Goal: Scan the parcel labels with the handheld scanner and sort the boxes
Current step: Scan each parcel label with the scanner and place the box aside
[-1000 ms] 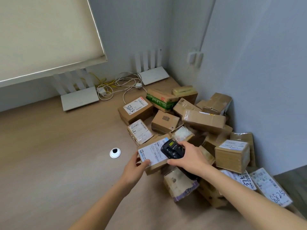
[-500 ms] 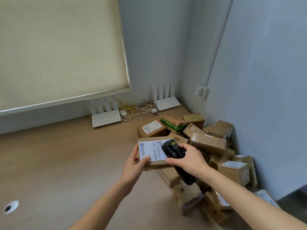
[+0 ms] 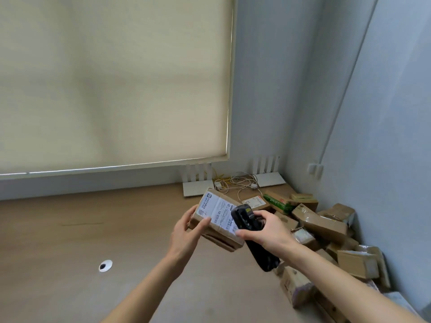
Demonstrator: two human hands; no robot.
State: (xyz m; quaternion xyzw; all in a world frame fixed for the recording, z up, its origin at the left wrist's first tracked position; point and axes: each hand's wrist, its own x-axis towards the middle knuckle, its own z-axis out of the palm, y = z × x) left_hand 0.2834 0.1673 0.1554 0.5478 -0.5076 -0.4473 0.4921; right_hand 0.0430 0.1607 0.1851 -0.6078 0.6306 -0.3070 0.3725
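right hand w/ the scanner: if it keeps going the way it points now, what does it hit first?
Probably the white label on the box the left hand holds. The right hand aims the scanner up-left over it; the head overlaps the label's edge, though the gap is unclear.

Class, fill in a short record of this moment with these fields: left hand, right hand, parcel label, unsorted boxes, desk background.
left hand: left hand grips the left end of the held parcel, lifted off the desk
right hand: right hand holds the black scanner, its head over the label
parcel label: white label faces up, partly covered by the scanner
unsorted boxes: pile of cardboard boxes in the right corner against the wall
desk background: two white routers, tangled cables, lowered blind
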